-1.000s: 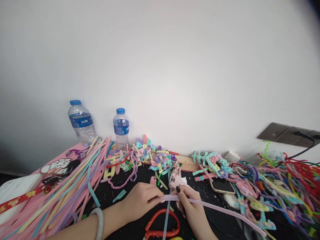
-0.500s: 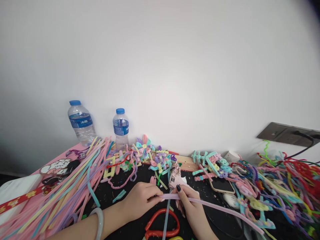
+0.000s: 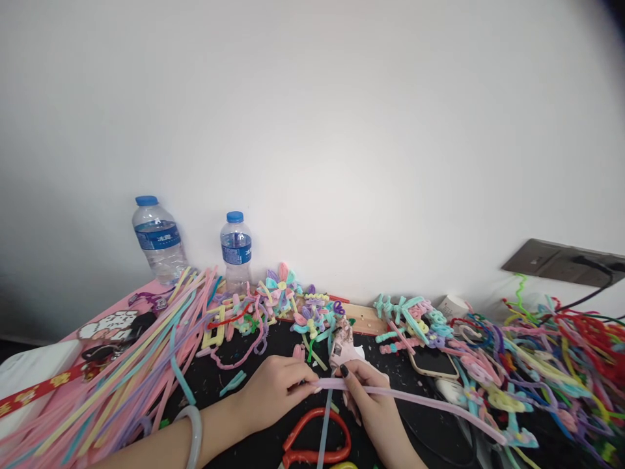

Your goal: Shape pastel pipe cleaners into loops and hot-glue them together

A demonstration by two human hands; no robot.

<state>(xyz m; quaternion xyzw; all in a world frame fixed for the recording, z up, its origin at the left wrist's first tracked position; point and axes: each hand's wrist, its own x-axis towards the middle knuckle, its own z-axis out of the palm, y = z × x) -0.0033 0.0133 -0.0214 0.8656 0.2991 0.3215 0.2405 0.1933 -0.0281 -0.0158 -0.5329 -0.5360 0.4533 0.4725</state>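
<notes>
A pale lilac pipe cleaner (image 3: 434, 402) stretches between my hands, its long free end trailing to the right. My left hand (image 3: 280, 391) is closed in a pinch on its left end. The thumb and fingers of my right hand (image 3: 371, 397) grip it a short way along. Just behind my right hand lies a pale pink glue gun (image 3: 343, 348), partly hidden by the fingers. A translucent glue stick (image 3: 325, 423) runs from it toward me, passing under the pipe cleaner. Below my hands are red-handled scissors (image 3: 317, 436), cut off by the frame's lower edge.
Long pastel pipe cleaners (image 3: 146, 365) lie across the left side. Two water bottles (image 3: 236, 251) stand by the wall. Finished flower shapes (image 3: 282, 286) sit at the back. To the right are a phone (image 3: 434, 363), tangled pipe cleaners (image 3: 551, 384) and a wall socket (image 3: 561, 260).
My right thumb has shifted slightly left and down along the pipe cleaner. Its free right end has drawn a little leftward. My left hand stays almost still.
</notes>
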